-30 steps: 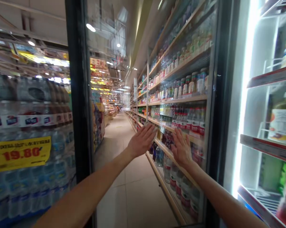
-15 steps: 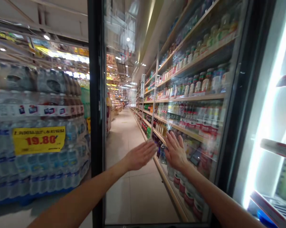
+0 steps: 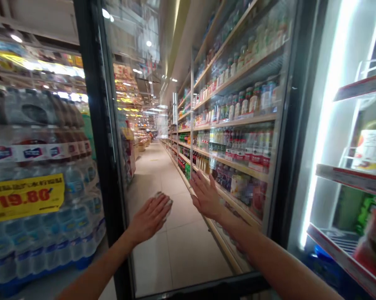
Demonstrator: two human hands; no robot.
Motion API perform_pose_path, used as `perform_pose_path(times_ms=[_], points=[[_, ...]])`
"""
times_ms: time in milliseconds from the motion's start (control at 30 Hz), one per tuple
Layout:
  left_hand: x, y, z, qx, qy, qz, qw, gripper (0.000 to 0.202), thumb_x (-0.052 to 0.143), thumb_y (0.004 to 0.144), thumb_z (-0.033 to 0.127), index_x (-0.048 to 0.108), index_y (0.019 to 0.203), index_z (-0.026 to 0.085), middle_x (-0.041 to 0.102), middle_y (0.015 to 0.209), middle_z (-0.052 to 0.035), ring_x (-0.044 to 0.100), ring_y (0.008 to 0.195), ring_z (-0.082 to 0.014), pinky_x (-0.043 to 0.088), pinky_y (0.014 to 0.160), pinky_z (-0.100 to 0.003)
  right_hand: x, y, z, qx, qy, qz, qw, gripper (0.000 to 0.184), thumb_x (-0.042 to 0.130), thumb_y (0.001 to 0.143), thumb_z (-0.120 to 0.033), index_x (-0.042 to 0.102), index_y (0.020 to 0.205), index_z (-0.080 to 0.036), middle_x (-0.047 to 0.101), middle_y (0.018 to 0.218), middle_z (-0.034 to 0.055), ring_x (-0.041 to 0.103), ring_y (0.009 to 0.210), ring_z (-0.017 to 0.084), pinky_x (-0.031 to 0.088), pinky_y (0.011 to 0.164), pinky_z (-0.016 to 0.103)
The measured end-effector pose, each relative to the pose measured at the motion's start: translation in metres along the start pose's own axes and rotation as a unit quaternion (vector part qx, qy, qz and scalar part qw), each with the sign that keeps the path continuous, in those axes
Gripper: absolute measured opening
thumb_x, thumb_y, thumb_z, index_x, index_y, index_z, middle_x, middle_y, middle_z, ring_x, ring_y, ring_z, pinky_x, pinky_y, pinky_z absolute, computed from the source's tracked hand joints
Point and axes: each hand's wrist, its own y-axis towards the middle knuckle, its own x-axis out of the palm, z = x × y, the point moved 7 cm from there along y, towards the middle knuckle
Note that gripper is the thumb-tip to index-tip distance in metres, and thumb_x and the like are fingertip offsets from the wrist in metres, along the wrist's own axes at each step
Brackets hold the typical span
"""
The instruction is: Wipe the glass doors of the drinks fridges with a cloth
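Note:
I face a glass fridge door [image 3: 144, 104] with a black frame, swung open into a shop aisle. My left hand [image 3: 150, 216] lies flat against the glass low down, fingers stretched out. A small pale patch sits under its fingertips; I cannot make out what it is. My right hand [image 3: 206, 196] presses flat on the same glass just to the right, fingers spread, holding nothing. Both forearms reach in from the bottom of the view.
The lit fridge interior [image 3: 347, 177] with shelves of bottles and cartons stands open at the right. Stacked packs of water bottles with a yellow price tag [image 3: 25, 198] fill the left. Through the glass, long shelves of drinks [image 3: 238, 121] line the tiled aisle.
Both hands have slid down and to the left across the glass. The left hand dropped further than the right.

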Motion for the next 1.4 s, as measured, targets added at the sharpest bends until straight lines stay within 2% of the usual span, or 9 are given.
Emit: perform_pose_path(times_ms=[200, 400, 567, 733, 933, 1100, 1167, 1300, 1400], points=[[-0.032, 0.032, -0.066, -0.239, 0.074, 0.145, 0.957, 0.065, 0.053, 0.083, 0.025, 0.027, 0.142, 0.016, 0.019, 0.151, -0.016, 0.013, 0.14, -0.0297, 0.02, 0.111, -0.051, -0.004, -0.001, 0.012, 0.012, -0.01, 0.002, 1.0, 0.043, 0.04, 0.088, -0.027, 0.047, 0.128, -0.012, 0.043, 0.139, 0.0114, 0.019, 0.139, 0.021, 0.009, 0.114, 0.047], [-0.018, 0.021, -0.028, -0.093, 0.044, 0.041, 0.994, 0.065, 0.05, 0.086, 0.022, 0.021, 0.143, 0.023, 0.023, 0.151, -0.0094, 0.017, 0.14, -0.0229, 0.022, 0.113, -0.042, -0.012, -0.005, 0.022, 0.011, -0.011, 0.01, 1.0, 0.043, 0.039, 0.087, -0.025, 0.048, 0.128, -0.013, 0.044, 0.139, 0.0111, 0.018, 0.139, 0.02, 0.011, 0.114, 0.047], [-0.045, 0.041, -0.081, -0.309, 0.048, 0.167, 0.935, 0.06, 0.047, 0.086, 0.029, 0.027, 0.141, 0.016, 0.013, 0.153, -0.0132, 0.014, 0.138, -0.0359, 0.021, 0.11, -0.057, -0.01, -0.002, 0.034, 0.051, -0.027, -0.01, 0.998, 0.049, 0.036, 0.087, -0.027, 0.04, 0.135, -0.017, 0.039, 0.142, 0.0091, 0.016, 0.14, 0.021, 0.01, 0.113, 0.048], [-0.035, 0.094, -0.086, -0.167, 0.015, 0.069, 0.983, 0.05, 0.046, 0.086, 0.034, 0.042, 0.132, 0.015, 0.029, 0.148, -0.0137, 0.024, 0.137, -0.0304, 0.024, 0.11, -0.051, -0.012, 0.0, 0.035, 0.044, -0.008, 0.006, 0.999, 0.053, 0.037, 0.088, -0.027, 0.033, 0.139, -0.016, 0.039, 0.142, 0.0103, 0.016, 0.14, 0.021, 0.011, 0.113, 0.048], [-0.058, 0.122, -0.119, -0.305, 0.041, 0.175, 0.935, 0.057, 0.035, 0.09, 0.042, 0.031, 0.138, 0.011, 0.017, 0.153, -0.0067, 0.012, 0.139, -0.0322, 0.016, 0.112, -0.054, -0.029, 0.0, 0.082, 0.143, -0.052, 0.063, 0.986, 0.055, 0.034, 0.09, -0.027, 0.024, 0.143, -0.019, 0.036, 0.144, 0.0111, 0.02, 0.139, 0.02, 0.015, 0.112, 0.047], [-0.023, 0.158, -0.07, -0.049, 0.001, 0.005, 0.999, 0.049, 0.041, 0.088, 0.034, 0.041, 0.133, 0.015, 0.035, 0.146, -0.009, 0.022, 0.138, -0.0226, 0.021, 0.113, -0.042, -0.039, 0.005, 0.11, 0.166, -0.079, 0.088, 0.979, 0.058, 0.034, 0.09, -0.028, 0.018, 0.145, -0.021, 0.033, 0.146, 0.0093, 0.02, 0.139, 0.022, 0.016, 0.111, 0.05], [-0.031, 0.165, -0.087, -0.095, 0.014, 0.037, 0.995, 0.049, 0.042, 0.088, 0.034, 0.04, 0.133, 0.016, 0.034, 0.146, -0.0098, 0.021, 0.139, -0.0226, 0.02, 0.114, -0.044, -0.043, 0.007, 0.121, 0.176, -0.088, 0.096, 0.976, 0.058, 0.033, 0.09, -0.028, 0.018, 0.145, -0.022, 0.032, 0.146, 0.0093, 0.02, 0.139, 0.023, 0.016, 0.11, 0.051], [-0.059, 0.172, -0.128, -0.296, 0.052, 0.186, 0.935, 0.056, 0.042, 0.088, 0.033, 0.031, 0.138, 0.01, 0.019, 0.151, -0.0153, 0.01, 0.141, -0.0281, 0.017, 0.113, -0.051, -0.048, 0.007, 0.147, 0.22, -0.103, 0.12, 0.963, 0.055, 0.033, 0.09, -0.03, 0.024, 0.143, -0.021, 0.032, 0.146, 0.0114, 0.024, 0.137, 0.026, 0.02, 0.108, 0.053], [-0.042, 0.197, -0.089, -0.137, 0.046, 0.121, 0.982, 0.054, 0.041, 0.089, 0.031, 0.032, 0.138, 0.012, 0.026, 0.149, -0.0132, 0.014, 0.14, -0.0251, 0.019, 0.113, -0.046, -0.046, 0.006, 0.153, 0.22, -0.101, 0.127, 0.962, 0.056, 0.034, 0.09, -0.031, 0.024, 0.144, -0.019, 0.031, 0.146, 0.0128, 0.023, 0.138, 0.026, 0.021, 0.108, 0.052]])
